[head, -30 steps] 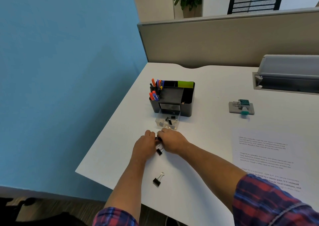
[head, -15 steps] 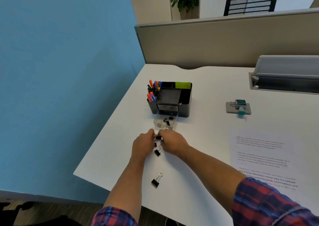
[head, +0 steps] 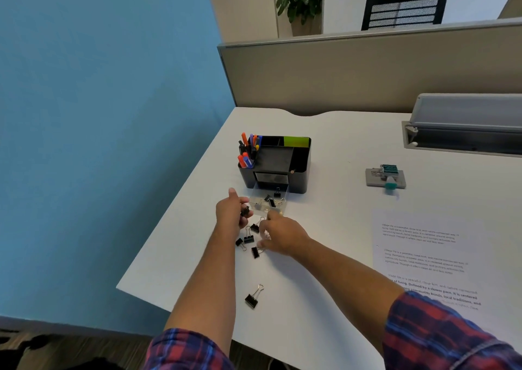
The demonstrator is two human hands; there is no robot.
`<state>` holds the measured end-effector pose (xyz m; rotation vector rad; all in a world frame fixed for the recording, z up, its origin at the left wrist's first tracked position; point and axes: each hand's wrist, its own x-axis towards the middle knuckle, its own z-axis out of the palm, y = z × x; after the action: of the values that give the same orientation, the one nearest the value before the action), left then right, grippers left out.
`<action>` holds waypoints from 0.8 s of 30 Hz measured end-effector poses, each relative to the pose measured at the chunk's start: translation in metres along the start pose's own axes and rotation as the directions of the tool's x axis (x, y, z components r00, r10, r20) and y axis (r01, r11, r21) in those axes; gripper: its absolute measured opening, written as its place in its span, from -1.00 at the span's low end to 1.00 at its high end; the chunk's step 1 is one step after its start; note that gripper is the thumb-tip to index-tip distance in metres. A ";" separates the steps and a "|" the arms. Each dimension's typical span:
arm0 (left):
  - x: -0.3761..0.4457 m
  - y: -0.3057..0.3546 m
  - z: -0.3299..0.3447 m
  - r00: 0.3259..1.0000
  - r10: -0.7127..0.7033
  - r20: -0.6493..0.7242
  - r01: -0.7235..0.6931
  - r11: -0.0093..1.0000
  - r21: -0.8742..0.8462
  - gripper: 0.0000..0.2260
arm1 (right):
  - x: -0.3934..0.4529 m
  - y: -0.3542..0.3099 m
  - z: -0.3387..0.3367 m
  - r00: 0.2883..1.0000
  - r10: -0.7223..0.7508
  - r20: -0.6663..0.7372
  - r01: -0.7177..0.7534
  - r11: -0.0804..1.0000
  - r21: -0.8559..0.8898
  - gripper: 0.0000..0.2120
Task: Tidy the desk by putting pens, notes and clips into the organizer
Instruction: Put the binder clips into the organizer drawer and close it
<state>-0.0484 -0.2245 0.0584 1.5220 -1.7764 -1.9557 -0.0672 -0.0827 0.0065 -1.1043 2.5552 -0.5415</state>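
A black desk organizer [head: 299,172] stands on the white desk, with coloured pens [head: 248,150] upright in its left slot and green notes [head: 295,141] at the back. Its clear drawer [head: 268,204] is pulled out in front and holds a few black binder clips. My left hand [head: 231,211] pinches a black binder clip [head: 245,211] just left of the drawer. My right hand [head: 281,235] rests on the desk below the drawer, fingers curled; whether it holds anything I cannot tell. Several loose binder clips [head: 248,239] lie between my hands, and one more clip [head: 252,299] lies nearer me.
A printed sheet of paper [head: 423,256] lies at the right. A small grey device with a teal part [head: 385,177] sits behind it, and a grey tray [head: 463,126] stands at the far right. A beige partition [head: 367,70] closes the desk's back; the desk's left edge is near my left hand.
My hands have moved apart. The left hand has risen toward the drawer with a clip, uncovering several loose clips on the desk between the hands.
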 end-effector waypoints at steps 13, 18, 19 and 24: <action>0.000 0.011 0.030 0.871 0.456 0.181 -0.490 0.784 0.382 -0.68 | 0.000 0.005 0.002 0.998 -0.058 -0.014 0.057 0.998 -0.040 -0.67; 0.002 0.004 0.028 0.827 0.470 0.308 -0.553 0.589 0.589 -0.56 | 0.000 0.013 0.006 0.999 -0.049 -0.022 0.048 0.996 -0.070 -0.72; 0.002 0.003 0.028 0.820 0.475 0.320 -0.563 0.568 0.601 -0.55 | 0.000 0.013 0.005 0.998 -0.060 -0.012 0.058 0.995 -0.083 -0.76; 0.004 -0.005 0.022 0.761 0.561 0.326 -0.628 0.511 0.587 -0.67 | 0.001 0.012 0.003 0.999 -0.037 -0.009 0.036 0.994 -0.100 -0.69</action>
<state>-0.0629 -0.2100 0.0483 0.6673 -2.7545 -1.0813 -0.0738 -0.0764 -0.0015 -1.1863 2.6013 -0.4330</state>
